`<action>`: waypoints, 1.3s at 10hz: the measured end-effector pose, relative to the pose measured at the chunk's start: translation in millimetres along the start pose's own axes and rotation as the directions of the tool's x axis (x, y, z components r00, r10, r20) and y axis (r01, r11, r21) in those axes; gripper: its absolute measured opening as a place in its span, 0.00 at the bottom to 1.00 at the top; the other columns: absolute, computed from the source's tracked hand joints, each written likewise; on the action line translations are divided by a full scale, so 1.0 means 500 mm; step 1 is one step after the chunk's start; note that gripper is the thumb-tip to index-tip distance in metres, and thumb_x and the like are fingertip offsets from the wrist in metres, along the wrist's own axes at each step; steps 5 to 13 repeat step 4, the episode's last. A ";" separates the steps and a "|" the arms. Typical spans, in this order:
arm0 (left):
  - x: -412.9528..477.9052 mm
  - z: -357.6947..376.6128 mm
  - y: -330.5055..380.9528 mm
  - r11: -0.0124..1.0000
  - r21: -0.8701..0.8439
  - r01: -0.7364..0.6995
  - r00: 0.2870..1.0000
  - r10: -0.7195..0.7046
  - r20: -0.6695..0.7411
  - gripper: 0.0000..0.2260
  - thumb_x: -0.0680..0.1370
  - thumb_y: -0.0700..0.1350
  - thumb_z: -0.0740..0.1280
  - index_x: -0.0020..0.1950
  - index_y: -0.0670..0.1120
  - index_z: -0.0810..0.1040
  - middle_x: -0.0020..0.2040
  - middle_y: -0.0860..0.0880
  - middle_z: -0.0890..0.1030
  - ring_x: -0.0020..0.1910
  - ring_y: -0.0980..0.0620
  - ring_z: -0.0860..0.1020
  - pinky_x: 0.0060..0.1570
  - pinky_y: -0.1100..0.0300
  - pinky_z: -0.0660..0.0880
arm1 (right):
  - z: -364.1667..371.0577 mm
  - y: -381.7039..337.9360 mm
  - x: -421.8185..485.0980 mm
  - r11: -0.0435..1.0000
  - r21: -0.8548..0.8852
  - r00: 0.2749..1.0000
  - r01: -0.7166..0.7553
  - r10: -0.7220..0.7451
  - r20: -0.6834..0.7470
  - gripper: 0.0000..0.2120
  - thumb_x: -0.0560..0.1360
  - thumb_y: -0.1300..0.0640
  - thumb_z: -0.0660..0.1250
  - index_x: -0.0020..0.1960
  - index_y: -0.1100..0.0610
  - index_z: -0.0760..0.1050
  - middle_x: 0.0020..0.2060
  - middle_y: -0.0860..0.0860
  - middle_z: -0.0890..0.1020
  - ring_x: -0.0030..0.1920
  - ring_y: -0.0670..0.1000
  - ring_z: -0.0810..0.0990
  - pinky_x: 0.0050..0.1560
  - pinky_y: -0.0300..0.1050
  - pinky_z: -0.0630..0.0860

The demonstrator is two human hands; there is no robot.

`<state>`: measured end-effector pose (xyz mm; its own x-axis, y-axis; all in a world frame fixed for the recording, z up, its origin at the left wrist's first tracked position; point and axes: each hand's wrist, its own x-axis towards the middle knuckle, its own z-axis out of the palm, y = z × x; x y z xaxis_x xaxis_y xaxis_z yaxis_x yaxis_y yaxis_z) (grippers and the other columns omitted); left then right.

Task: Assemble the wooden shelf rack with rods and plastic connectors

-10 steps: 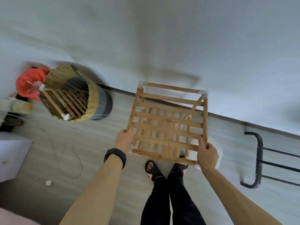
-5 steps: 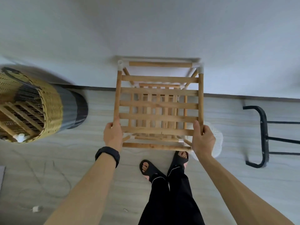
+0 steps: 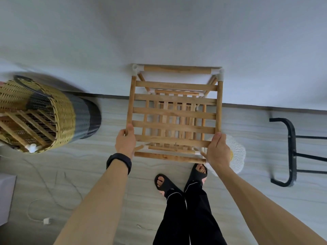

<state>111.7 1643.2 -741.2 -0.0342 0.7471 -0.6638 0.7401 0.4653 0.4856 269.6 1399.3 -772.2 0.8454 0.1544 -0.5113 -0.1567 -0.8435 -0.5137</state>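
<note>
A: What do we see at the far left?

B: A thin white cable with a small plug [image 3: 46,221] lies on the pale wood-grain floor [image 3: 92,167]. Above it we see a tall woven yellow-and-grey basket [image 3: 67,119] with slatted wooden panels [image 3: 30,124] standing inside.

A: And the hands?

B: The left hand [image 3: 125,140], with a black wristband [image 3: 118,162] on its wrist, grips the near left corner of the light wooden shelf rack [image 3: 174,114], thumb laid on the side rod. The rack stands upright in front of the person, its far side close to the white wall [image 3: 159,32]. We look down through its top slats to a lower tier. White plastic connectors [image 3: 135,68] join the rods at the far corners. We cannot tell whether its feet touch the floor.

A: The right side?

B: The right hand [image 3: 218,152] clasps the near right corner, fingers curled round the frame. Below we see black sandals [image 3: 164,183]; beside the right hand a white bumpy round object [image 3: 238,156] lies on the floor, and further right a black metal tube frame [image 3: 291,152].
</note>
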 end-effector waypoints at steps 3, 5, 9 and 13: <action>-0.191 -0.080 0.078 0.578 0.727 -0.370 0.927 0.280 0.248 0.26 0.82 0.47 0.58 0.80 0.51 0.57 0.74 0.41 0.68 0.70 0.39 0.69 0.67 0.41 0.68 | -0.211 -0.104 -0.102 0.758 -0.567 0.938 0.324 -0.179 0.296 0.23 0.83 0.47 0.56 0.74 0.55 0.66 0.68 0.55 0.75 0.67 0.61 0.71 0.63 0.57 0.72; -0.282 -0.113 0.121 0.464 0.699 -0.544 0.834 0.392 0.389 0.28 0.82 0.48 0.59 0.81 0.54 0.55 0.73 0.42 0.71 0.70 0.40 0.70 0.68 0.41 0.67 | -0.287 -0.173 -0.161 0.669 -0.569 0.871 0.478 -0.275 0.408 0.15 0.83 0.53 0.55 0.66 0.54 0.74 0.60 0.51 0.81 0.64 0.58 0.73 0.59 0.54 0.73; -0.282 -0.113 0.121 0.464 0.699 -0.544 0.834 0.392 0.389 0.28 0.82 0.48 0.59 0.81 0.54 0.55 0.73 0.42 0.71 0.70 0.40 0.70 0.68 0.41 0.67 | -0.287 -0.173 -0.161 0.669 -0.569 0.871 0.478 -0.275 0.408 0.15 0.83 0.53 0.55 0.66 0.54 0.74 0.60 0.51 0.81 0.64 0.58 0.73 0.59 0.54 0.73; -0.282 -0.113 0.121 0.464 0.699 -0.544 0.834 0.392 0.389 0.28 0.82 0.48 0.59 0.81 0.54 0.55 0.73 0.42 0.71 0.70 0.40 0.70 0.68 0.41 0.67 | -0.287 -0.173 -0.161 0.669 -0.569 0.871 0.478 -0.275 0.408 0.15 0.83 0.53 0.55 0.66 0.54 0.74 0.60 0.51 0.81 0.64 0.58 0.73 0.59 0.54 0.73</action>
